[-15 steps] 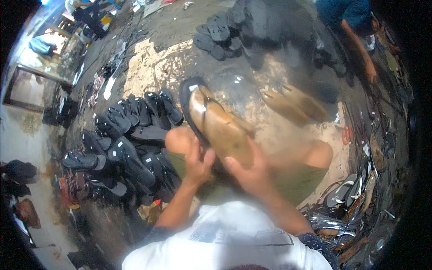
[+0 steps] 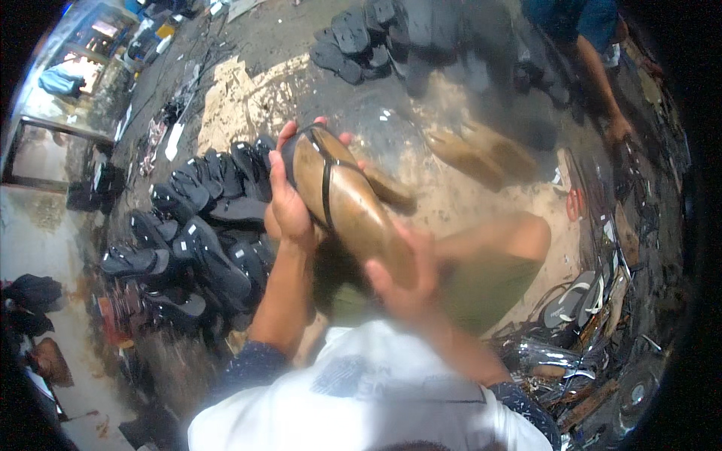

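Observation:
A tan foot-shaped shoe last [image 2: 361, 214], its surface glossy, is tilted in front of me with its toe end up and to the left. A black thong strap [image 2: 326, 188] runs over it, and part of a dark sole shows along its left side near the toe. My left hand [image 2: 289, 207] is closed around the toe end, fingertips showing past the far edge. At the heel end, my right hand [image 2: 410, 282] grips with the thumb on the near side. A second tan last [image 2: 391, 189] shows behind the held one.
Several black sandals [image 2: 214, 259] lie clustered on the left, and more black footwear [image 2: 350, 37] at the far side. A tan pair of lasts [image 2: 481, 154] rests ahead. Red-handled scissors [image 2: 576, 203], white-strapped sandals [image 2: 571, 304] and scraps are right. Another person's arm [image 2: 602, 86] reaches down far right.
My left hand has moved from beside the heel half up to the toe end and closed around it. The dark sole's toe no longer juts out past the last. My right hand stays at the heel.

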A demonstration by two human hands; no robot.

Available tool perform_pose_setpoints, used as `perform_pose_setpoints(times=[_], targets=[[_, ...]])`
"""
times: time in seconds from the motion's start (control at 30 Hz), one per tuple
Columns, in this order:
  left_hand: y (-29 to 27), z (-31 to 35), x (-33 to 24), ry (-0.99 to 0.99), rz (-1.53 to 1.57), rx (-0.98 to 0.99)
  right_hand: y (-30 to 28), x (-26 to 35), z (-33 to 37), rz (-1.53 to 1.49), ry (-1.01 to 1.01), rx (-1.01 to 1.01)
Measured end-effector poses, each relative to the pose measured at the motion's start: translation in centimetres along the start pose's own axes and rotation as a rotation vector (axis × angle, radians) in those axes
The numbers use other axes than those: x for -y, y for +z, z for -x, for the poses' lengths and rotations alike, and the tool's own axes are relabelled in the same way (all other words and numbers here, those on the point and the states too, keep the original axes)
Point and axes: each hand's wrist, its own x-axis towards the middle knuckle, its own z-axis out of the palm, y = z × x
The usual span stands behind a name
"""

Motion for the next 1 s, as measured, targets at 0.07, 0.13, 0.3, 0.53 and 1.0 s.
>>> perform_pose_setpoints(times=[0.07, 0.13, 0.3, 0.53, 1.0], targets=[[-0.2, 0.8, 0.9, -0.028, -0.318, -0.19, -0.2, -1.7, -0.7, 0.153, -0.049, 0.024], [-0.2, 3.2, 3.0, -0.087, -0.548, -0.282, 0.9, -3.6, -0.2, 0.22, -0.044, 0.041], [-2.0, 5.8, 5.1, -0.156, -0.723, -0.209, -0.8, -3.9, 0.4, 0.181, 0.042, 0.329], [4.6, 12.0, -1.0, -0.317, -1.032, 0.302, -6.1, -4.8, -6.4, -0.615, 0.971, 0.558], [-0.2, 20.3, -0.1, -0.865, -0.446, -0.417, -2.2, -6.6, 0.0, -1.358, 1.028, 0.263]])
